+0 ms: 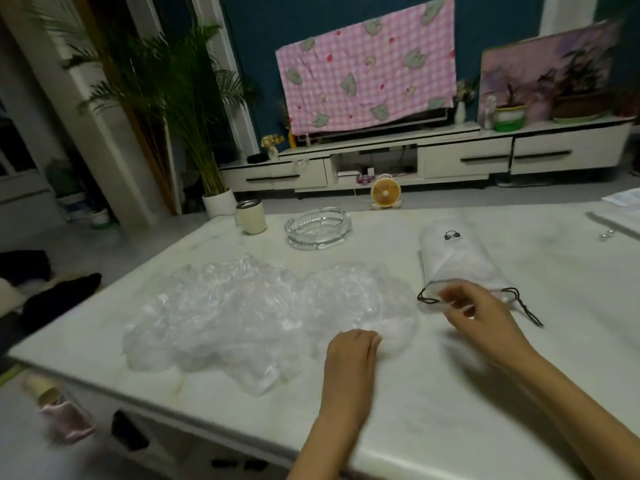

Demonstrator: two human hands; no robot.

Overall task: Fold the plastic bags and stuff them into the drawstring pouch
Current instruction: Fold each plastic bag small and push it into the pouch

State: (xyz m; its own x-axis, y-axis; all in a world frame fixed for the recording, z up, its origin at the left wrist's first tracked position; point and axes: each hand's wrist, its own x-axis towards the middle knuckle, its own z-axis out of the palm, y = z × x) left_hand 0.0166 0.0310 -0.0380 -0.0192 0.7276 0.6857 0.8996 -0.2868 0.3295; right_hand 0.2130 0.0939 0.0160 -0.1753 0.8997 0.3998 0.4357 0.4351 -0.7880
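Head view: hands at the bags and the pouch, with no folding done yet.

The plastic bags point(259, 306) lie in a loose, crumpled heap on the white table point(450, 393), none of them folded. The drawstring pouch point(457, 261) lies flat just to their right. The left hand point(351, 355) sits at the heap's near edge with its fingers curled down onto the plastic; I cannot tell whether it has actually pinched any. The right hand point(485, 313) is blurred over the pouch's mouth beside the black cord point(426, 299), so I cannot tell its grip either. This looks like the opening step. The next move probably calls for separating one bag from the heap and flattening it for folding.
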